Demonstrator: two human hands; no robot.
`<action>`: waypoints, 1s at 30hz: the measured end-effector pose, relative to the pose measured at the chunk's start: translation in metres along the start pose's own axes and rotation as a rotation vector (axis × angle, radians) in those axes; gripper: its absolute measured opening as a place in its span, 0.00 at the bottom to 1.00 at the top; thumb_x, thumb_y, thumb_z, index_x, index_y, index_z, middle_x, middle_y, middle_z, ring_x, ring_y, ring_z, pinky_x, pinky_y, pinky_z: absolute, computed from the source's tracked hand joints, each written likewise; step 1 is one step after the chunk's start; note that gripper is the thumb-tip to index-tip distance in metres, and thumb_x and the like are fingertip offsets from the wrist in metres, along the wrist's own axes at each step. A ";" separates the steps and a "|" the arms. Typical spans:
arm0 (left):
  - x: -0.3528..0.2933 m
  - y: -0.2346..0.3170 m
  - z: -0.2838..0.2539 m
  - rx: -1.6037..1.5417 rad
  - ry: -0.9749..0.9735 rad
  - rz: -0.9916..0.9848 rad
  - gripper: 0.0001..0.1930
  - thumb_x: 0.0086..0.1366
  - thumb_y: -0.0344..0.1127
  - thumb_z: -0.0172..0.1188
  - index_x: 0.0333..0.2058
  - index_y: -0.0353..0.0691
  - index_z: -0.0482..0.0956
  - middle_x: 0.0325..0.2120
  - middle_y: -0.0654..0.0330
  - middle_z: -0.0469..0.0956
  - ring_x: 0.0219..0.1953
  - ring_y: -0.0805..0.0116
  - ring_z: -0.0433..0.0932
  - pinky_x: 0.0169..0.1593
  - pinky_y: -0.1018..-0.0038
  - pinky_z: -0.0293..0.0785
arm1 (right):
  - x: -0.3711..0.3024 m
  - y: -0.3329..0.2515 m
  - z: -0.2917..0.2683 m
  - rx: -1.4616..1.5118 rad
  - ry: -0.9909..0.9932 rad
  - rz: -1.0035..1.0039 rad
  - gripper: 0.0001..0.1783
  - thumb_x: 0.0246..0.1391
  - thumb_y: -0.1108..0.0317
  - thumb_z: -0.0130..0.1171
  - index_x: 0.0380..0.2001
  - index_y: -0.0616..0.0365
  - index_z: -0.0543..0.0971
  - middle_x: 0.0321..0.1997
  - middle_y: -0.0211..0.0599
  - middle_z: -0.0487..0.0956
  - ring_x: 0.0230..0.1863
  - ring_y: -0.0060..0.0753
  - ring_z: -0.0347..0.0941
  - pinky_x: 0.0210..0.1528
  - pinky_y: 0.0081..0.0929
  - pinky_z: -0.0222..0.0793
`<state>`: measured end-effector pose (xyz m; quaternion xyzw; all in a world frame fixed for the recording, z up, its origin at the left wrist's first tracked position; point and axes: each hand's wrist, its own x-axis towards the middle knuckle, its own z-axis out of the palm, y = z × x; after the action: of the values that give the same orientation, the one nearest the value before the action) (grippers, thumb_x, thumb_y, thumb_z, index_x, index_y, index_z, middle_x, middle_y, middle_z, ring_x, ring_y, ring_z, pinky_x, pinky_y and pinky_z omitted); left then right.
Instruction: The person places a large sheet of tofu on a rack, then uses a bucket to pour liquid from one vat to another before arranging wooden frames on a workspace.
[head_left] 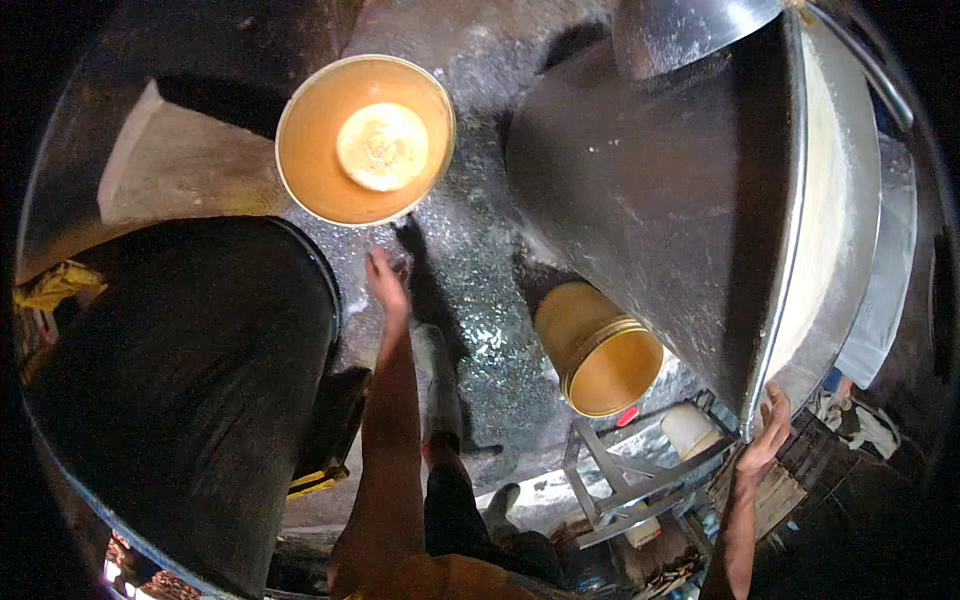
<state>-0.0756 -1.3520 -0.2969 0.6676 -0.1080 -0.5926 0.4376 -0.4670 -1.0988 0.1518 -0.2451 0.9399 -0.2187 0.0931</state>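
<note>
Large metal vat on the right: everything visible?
The large metal-looking vat has a dark grey, curved outer wall and a bright rim. A pale layer shows inside, contents or coating unclear. It appears upright, right of the wet floor. The right hand touches the rim's near end; a yellowish bucket sits beside it, contact unclear.

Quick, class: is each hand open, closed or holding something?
Left hand: partly open, nothing visible in it.
Right hand: on the rim of the large round grey metal vat; grip cannot be told.

No legible text, no readable numbers or signs, round yellow-orange tub (310, 145) unmarked as far as visible, large grey metal vat (660, 190) likewise.
</note>
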 end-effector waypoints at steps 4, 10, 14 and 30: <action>-0.071 -0.129 -0.026 1.181 -0.422 -0.010 0.38 0.49 0.57 0.67 0.49 0.32 0.68 0.41 0.50 0.75 0.41 0.57 0.76 0.45 0.63 0.72 | 0.005 0.010 -0.001 0.046 -0.055 -0.037 0.29 0.65 0.50 0.33 0.51 0.64 0.71 0.53 0.43 0.72 0.57 0.40 0.64 0.59 0.42 0.57; -0.234 -0.199 0.039 1.004 -1.202 -0.178 0.61 0.34 0.60 0.74 0.62 0.31 0.54 0.52 0.37 0.69 0.58 0.52 0.68 0.60 0.63 0.64 | -0.001 0.027 -0.014 0.025 -0.025 -0.001 0.32 0.65 0.48 0.35 0.50 0.70 0.70 0.51 0.50 0.72 0.54 0.42 0.68 0.57 0.41 0.62; -0.272 -0.292 0.028 1.227 -1.099 0.012 0.58 0.41 0.52 0.71 0.64 0.37 0.45 0.49 0.33 0.69 0.44 0.41 0.75 0.48 0.59 0.74 | -0.006 0.059 -0.024 -0.405 0.025 -0.393 0.33 0.65 0.48 0.33 0.53 0.70 0.67 0.56 0.53 0.68 0.54 0.46 0.67 0.57 0.41 0.63; -0.167 -0.170 -0.126 0.760 -0.714 -0.314 0.28 0.48 0.31 0.65 0.50 0.37 0.71 0.36 0.57 0.79 0.38 0.63 0.78 0.40 0.67 0.75 | -0.002 0.029 -0.010 -0.119 0.022 -0.227 0.34 0.65 0.47 0.30 0.47 0.72 0.70 0.47 0.47 0.72 0.48 0.39 0.69 0.53 0.35 0.64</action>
<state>-0.0737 -1.0830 -0.3120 0.5443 -0.3553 -0.7599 0.0077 -0.4802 -1.0720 0.1473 -0.3526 0.9184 -0.1742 0.0426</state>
